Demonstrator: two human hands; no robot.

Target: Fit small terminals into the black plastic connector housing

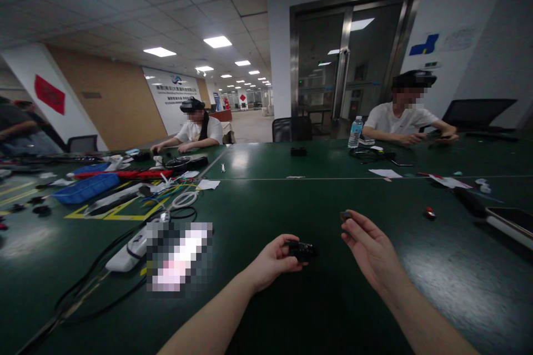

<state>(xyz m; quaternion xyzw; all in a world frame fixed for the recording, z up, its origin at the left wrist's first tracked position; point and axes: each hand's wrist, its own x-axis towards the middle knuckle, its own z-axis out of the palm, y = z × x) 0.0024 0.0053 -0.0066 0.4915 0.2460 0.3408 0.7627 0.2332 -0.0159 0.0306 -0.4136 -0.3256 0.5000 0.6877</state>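
My left hand [280, 259] grips a small black device [303, 251] between thumb and fingers, held over the dark green table [258, 205]. Its exact kind is too dark to make out. To the right, my right hand [368, 244] pinches a small dark piece [345, 215] at the fingertips, too small to name. The two hands are apart, and the piece does not touch the black device.
On the left lie a white power strip [129, 249] with black cables, a blurred-out bright rectangle [180, 258] and a blue tray [86, 187]. A small red object [430, 213] and a phone-like slab [512, 224] lie right. A water bottle [355, 132] stands near two seated people.
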